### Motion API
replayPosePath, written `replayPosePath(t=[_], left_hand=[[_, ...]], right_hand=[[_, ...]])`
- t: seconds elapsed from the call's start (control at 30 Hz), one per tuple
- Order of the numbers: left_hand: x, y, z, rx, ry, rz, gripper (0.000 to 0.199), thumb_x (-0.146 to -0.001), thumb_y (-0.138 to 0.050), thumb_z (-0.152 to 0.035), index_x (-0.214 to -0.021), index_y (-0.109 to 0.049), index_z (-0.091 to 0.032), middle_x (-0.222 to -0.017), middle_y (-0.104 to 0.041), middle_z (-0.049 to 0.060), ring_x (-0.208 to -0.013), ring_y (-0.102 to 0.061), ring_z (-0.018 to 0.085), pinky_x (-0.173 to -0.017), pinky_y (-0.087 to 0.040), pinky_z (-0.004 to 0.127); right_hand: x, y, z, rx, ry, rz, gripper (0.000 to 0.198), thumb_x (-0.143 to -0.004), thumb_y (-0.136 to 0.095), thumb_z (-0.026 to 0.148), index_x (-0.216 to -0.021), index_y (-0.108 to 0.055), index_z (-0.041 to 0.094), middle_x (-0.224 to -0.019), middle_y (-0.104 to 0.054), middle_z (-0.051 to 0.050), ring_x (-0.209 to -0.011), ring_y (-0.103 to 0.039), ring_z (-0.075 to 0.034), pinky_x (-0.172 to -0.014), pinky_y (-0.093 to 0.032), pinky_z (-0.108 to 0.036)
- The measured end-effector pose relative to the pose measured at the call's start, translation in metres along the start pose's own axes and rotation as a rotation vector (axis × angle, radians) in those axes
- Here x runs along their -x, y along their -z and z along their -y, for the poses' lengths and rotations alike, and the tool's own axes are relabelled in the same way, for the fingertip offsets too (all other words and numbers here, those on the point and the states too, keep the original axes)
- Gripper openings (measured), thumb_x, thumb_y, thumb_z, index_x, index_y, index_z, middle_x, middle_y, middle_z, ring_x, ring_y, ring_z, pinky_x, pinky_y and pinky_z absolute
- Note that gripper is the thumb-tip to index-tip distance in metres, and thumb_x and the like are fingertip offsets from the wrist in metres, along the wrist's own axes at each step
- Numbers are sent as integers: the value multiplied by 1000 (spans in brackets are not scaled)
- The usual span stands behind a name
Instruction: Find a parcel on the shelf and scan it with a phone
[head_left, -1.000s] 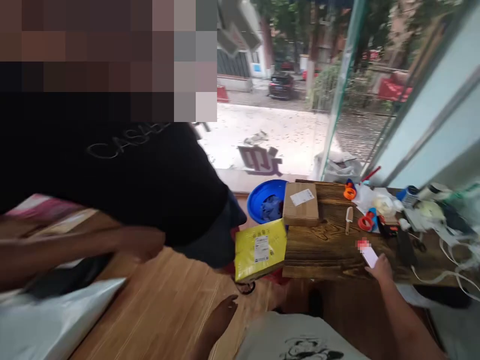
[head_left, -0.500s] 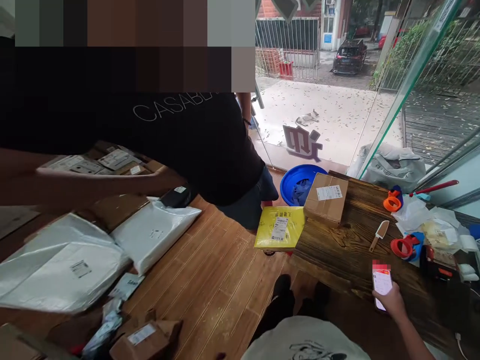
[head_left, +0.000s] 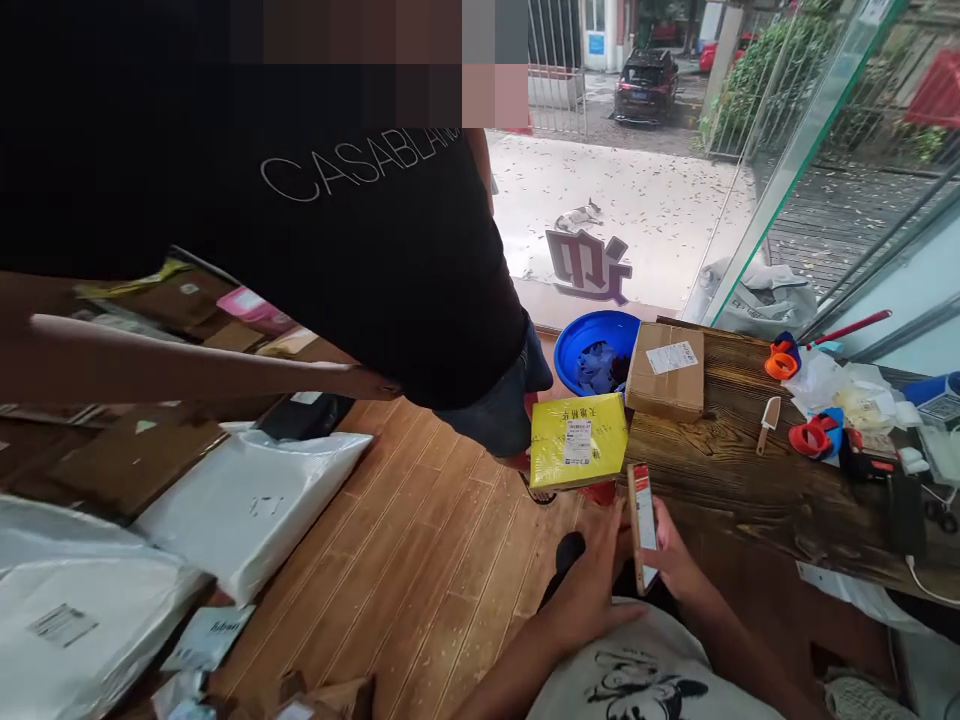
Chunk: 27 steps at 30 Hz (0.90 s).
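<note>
Low in the head view, both of the wearer's hands meet at a phone [head_left: 643, 525]. Right hand [head_left: 679, 565] wraps the slim slab from behind, fingers closed on its edge; screen seen almost edge-on, contents unreadable. Left hand [head_left: 592, 590] lies beside it, fingers loosely extended, palm hidden; cannot tell whether it touches the phone. Phone sits just in front of the near edge of the dark, grained wooden table [head_left: 720, 480]. Yellow glossy flat parcel [head_left: 577, 440] overhangs the table's left corner, label print too small to read. Brown cardboard box [head_left: 666, 370] stands behind it, square-edged. Blue round plastic basin [head_left: 592, 350] is partly hidden by box and parcel. A co-worker in a black shirt [head_left: 375, 250] fills the upper left, face not shown. White soft plastic mailers [head_left: 247, 500] lie on plank flooring, cut off at left
</note>
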<state>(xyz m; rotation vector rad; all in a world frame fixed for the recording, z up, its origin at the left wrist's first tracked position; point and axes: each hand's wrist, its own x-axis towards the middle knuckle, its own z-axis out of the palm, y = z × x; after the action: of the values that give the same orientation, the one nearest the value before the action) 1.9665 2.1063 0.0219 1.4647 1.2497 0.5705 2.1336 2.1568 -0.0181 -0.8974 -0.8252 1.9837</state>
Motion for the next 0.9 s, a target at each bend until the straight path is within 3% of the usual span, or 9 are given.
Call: replayPosePath(t=[0.07, 0.13, 0.23, 0.3, 0.57, 0.77, 0.9], left_hand=[[14, 14, 6, -25, -53, 23, 129, -71, -81, -34, -157, 15, -26, -168, 3, 15, -154, -3, 34, -125, -13, 56], [27, 30, 21, -4, -111, 33, 125, -76, -77, -29, -156, 19, -26, -168, 4, 14, -155, -2, 33, -125, -14, 56], [38, 53, 43, 54, -174, 63, 124, -76, -74, -27, -155, 22, -26, -168, -4, 14, -154, -12, 33, -124, -19, 55], [41, 64, 54, 90, -201, 83, 126, -75, -74, -28, -153, 25, -27, -168, -5, 14, -153, -18, 33, -124, -22, 55], [54, 72, 69, 171, -221, 85, 122, -75, -68, -23, -153, 27, -28, -166, -20, 14, -148, -31, 31, -122, -29, 52], [62, 80, 69, 138, -186, 64, 115, -76, -67, -19, -157, 15, -28, -166, -20, 12, -151, -24, 31, -123, -27, 51], [54, 79, 91, 121, -129, -10, 113, -70, -72, -20, -159, -2, -26, -166, -19, 12, -153, -17, 32, -125, -17, 54]], right_hand=[[-1, -35, -13, -27, 57, -49, 86, -50, -91, 52, -125, -53, 30, -120, -66, -6, -115, -60, -29, -102, -46, -43], [0, -62, -23, -49, 67, -140, 70, -63, -82, 59, -122, -57, 31, -119, -68, -5, -116, -60, -29, -105, -45, -43], [1, -90, -32, -98, 31, -267, 46, -79, -66, 62, -114, -62, 32, -114, -71, -2, -115, -61, -27, -103, -46, -42], [1, -101, -35, -137, 10, -312, 43, -78, -66, 61, -107, -64, 30, -107, -73, -1, -113, -63, -28, -100, -48, -43], [-1, -121, -49, -128, -47, -416, 53, -65, -80, 52, -109, -62, 27, -104, -76, -3, -109, -67, -32, -92, -54, -47], [-6, -131, -58, -196, -48, -250, 59, -74, -65, 71, -114, -64, 28, -112, -75, -4, -116, -64, -32, -92, -54, -47], [-25, -116, -75, -192, -132, -198, 67, -73, -58, 81, -113, -65, 27, -104, -76, -5, -114, -65, -31, -91, -55, -47]])
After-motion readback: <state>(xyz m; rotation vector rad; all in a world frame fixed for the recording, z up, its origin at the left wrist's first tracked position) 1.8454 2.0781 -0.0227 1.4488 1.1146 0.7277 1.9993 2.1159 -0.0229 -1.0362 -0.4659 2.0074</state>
